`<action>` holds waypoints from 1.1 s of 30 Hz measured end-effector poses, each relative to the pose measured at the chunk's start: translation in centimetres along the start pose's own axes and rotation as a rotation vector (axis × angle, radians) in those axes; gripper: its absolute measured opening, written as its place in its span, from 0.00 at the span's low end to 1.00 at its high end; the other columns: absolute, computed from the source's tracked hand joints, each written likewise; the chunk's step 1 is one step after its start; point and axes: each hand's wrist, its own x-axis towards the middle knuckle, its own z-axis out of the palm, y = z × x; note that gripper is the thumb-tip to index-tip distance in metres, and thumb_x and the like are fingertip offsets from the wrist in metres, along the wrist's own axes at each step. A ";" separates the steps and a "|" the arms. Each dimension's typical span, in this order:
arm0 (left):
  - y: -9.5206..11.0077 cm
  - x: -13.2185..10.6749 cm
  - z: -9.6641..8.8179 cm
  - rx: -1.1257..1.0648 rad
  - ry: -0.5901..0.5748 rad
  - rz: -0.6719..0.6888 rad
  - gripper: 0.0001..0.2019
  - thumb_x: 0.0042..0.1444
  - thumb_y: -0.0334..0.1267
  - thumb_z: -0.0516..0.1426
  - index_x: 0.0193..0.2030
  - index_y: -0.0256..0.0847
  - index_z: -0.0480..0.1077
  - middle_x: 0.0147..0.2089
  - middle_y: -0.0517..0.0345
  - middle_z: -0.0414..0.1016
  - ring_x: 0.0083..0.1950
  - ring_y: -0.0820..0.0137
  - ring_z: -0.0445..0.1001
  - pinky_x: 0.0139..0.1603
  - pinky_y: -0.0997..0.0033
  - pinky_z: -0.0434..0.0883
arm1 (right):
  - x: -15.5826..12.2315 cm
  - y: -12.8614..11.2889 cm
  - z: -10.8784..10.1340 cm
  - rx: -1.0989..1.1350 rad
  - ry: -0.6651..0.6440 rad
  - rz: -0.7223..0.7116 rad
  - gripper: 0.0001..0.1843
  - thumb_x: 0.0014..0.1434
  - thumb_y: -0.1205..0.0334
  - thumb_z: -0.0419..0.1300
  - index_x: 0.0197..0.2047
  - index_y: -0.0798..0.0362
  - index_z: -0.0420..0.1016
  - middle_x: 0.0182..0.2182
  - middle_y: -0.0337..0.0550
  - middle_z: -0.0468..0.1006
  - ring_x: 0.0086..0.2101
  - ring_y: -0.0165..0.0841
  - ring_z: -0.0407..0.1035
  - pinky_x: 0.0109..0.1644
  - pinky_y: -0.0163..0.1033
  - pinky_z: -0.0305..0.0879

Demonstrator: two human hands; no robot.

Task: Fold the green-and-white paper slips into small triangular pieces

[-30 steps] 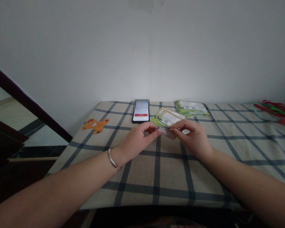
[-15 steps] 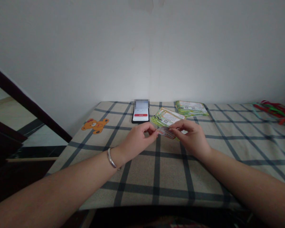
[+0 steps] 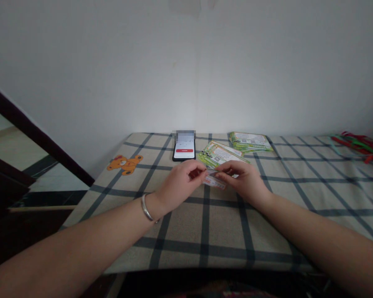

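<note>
Between my two hands is a small, thin, see-through packet with reddish print (image 3: pixel 215 182). My left hand (image 3: pixel 182 184), with a silver bangle at the wrist, pinches its left edge between thumb and forefinger. The thumb and fingers of my right hand (image 3: pixel 248 181) are closed on its upper right edge. Just behind the packet lies a fanned group of green and white printed cards (image 3: pixel 222 154), partly covered by my right hand. Whether the packet touches these cards I cannot tell.
A phone (image 3: pixel 184 154) with a lit screen lies near the wall. Another stack of green printed cards (image 3: pixel 251 141) sits farther right. Red and green strips (image 3: pixel 365 147) are heaped at the far right. A flat orange bear figure (image 3: pixel 124 164) lies left on the checked tablecloth (image 3: pixel 186 244).
My right hand has moved slightly left, closer to my left hand. The packet between them has shifted and hangs a little lower. Phone and card stacks stay where they were.
</note>
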 end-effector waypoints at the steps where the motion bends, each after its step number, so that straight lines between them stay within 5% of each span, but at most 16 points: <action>1: -0.1 0.0 0.0 -0.022 0.003 -0.032 0.03 0.59 0.33 0.57 0.35 0.39 0.71 0.34 0.60 0.75 0.33 0.74 0.71 0.34 0.75 0.69 | 0.0 0.1 0.0 -0.004 -0.016 0.016 0.09 0.55 0.55 0.65 0.36 0.50 0.80 0.31 0.42 0.82 0.27 0.31 0.72 0.30 0.36 0.68; 5: -0.5 0.3 -0.1 -0.143 0.025 -0.134 0.03 0.58 0.34 0.57 0.35 0.39 0.70 0.34 0.60 0.76 0.34 0.73 0.73 0.34 0.74 0.71 | 0.1 0.3 -0.1 -0.036 -0.030 0.088 0.12 0.54 0.55 0.66 0.40 0.51 0.78 0.34 0.44 0.82 0.27 0.30 0.70 0.28 0.36 0.67; 12: -0.7 0.3 -0.1 -0.198 -0.001 -0.196 0.02 0.58 0.34 0.57 0.35 0.39 0.69 0.33 0.60 0.75 0.34 0.74 0.74 0.36 0.73 0.73 | 0.3 0.7 0.1 0.008 0.004 0.141 0.11 0.53 0.53 0.65 0.34 0.52 0.76 0.25 0.39 0.78 0.21 0.28 0.66 0.25 0.34 0.63; 18: -0.9 0.1 0.0 -0.211 -0.007 -0.129 0.12 0.59 0.33 0.57 0.50 0.41 0.69 0.42 0.56 0.78 0.41 0.71 0.78 0.42 0.69 0.75 | 0.3 0.9 0.3 0.136 0.042 0.109 0.13 0.50 0.53 0.68 0.35 0.51 0.77 0.24 0.38 0.76 0.22 0.28 0.64 0.24 0.34 0.61; 27: -1.4 0.2 0.3 -0.416 -0.016 -0.204 0.09 0.57 0.35 0.59 0.46 0.39 0.71 0.40 0.56 0.79 0.41 0.70 0.79 0.42 0.68 0.76 | 0.2 1.3 0.2 0.226 0.055 0.122 0.11 0.49 0.57 0.67 0.37 0.52 0.81 0.28 0.41 0.79 0.26 0.30 0.68 0.31 0.38 0.66; 33: -1.5 0.4 0.2 -0.426 -0.010 -0.241 0.09 0.57 0.35 0.59 0.45 0.38 0.72 0.40 0.55 0.79 0.40 0.70 0.78 0.43 0.68 0.76 | 0.2 1.2 0.2 0.098 0.066 0.073 0.11 0.51 0.58 0.66 0.38 0.51 0.82 0.27 0.40 0.77 0.25 0.29 0.65 0.29 0.36 0.62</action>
